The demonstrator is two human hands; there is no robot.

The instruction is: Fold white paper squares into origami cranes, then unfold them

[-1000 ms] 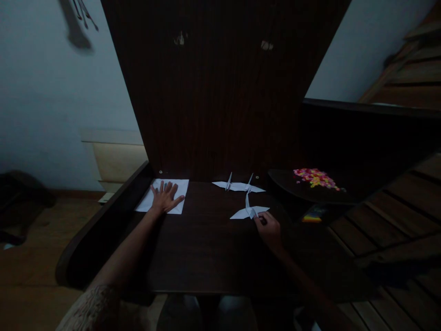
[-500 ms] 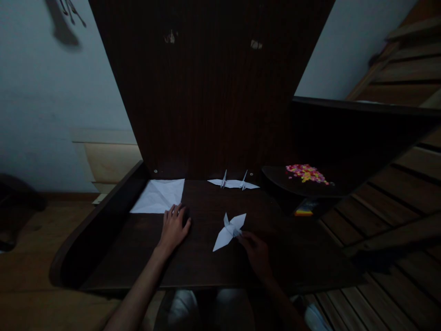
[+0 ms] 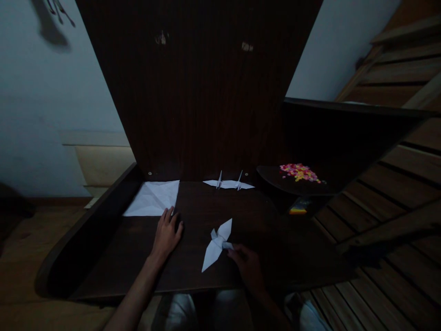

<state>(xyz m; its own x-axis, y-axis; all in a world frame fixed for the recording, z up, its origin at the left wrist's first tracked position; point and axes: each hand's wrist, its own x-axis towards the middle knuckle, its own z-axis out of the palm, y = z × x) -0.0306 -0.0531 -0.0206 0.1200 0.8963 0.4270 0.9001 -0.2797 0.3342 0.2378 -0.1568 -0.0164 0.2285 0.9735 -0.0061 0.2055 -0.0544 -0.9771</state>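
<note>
Between the fingertips of my right hand point(image 3: 246, 263) is one end of a white origami crane point(image 3: 216, 244), its two wings spread wide above the front of the dark desk point(image 3: 193, 225). My left hand point(image 3: 167, 233) rests palm down on the desk, fingers apart, the fingertips at the near right corner of a creased white paper sheet point(image 3: 151, 197). Two more folded paper cranes point(image 3: 228, 184) stand side by side against the back panel, wings outstretched and touching or overlapping.
To the right, a low rounded shelf point(image 3: 268, 177) carries a heap of small pink, red and yellow pieces point(image 3: 299, 172). Below it lies a small yellow-edged item point(image 3: 298, 208). A raised side board point(image 3: 86, 230) bounds the desk at left.
My right hand has brought the crane a little nearer and to the left, and its tilt has changed. The whole view has shifted slightly. My left hand stays by the sheet's corner.
</note>
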